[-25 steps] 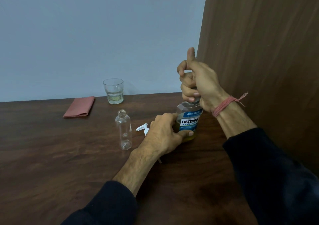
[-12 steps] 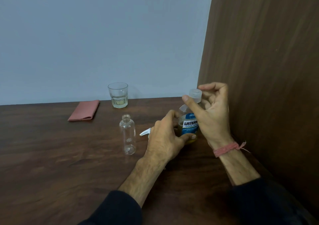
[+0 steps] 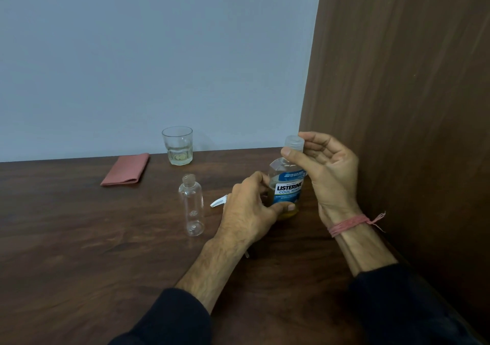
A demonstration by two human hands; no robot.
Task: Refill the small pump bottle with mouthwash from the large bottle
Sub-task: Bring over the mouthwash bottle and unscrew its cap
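The large mouthwash bottle [image 3: 287, 185], blue-labelled with yellowish liquid in its lower part, stands upright on the wooden table [image 3: 92, 252]. My left hand [image 3: 252, 209] wraps around its lower body. My right hand [image 3: 328, 167] pinches the clear cap [image 3: 293, 143] at the bottle's top between thumb and fingers; whether the cap sits on the neck or just above it is unclear. The small clear bottle [image 3: 191, 204] stands empty and uncapped to the left. Its white pump head [image 3: 218, 201] lies on the table, mostly hidden behind my left hand.
A drinking glass [image 3: 177, 145] with a little pale liquid stands at the back by the wall. A folded pink cloth [image 3: 126, 169] lies to its left. A dark wooden panel [image 3: 411, 106] rises close on the right.
My right hand went from a fist over the bottle's top to a thumb-and-finger pinch on the clear cap. The left hand stayed on the bottle's body. The view shifted slightly.
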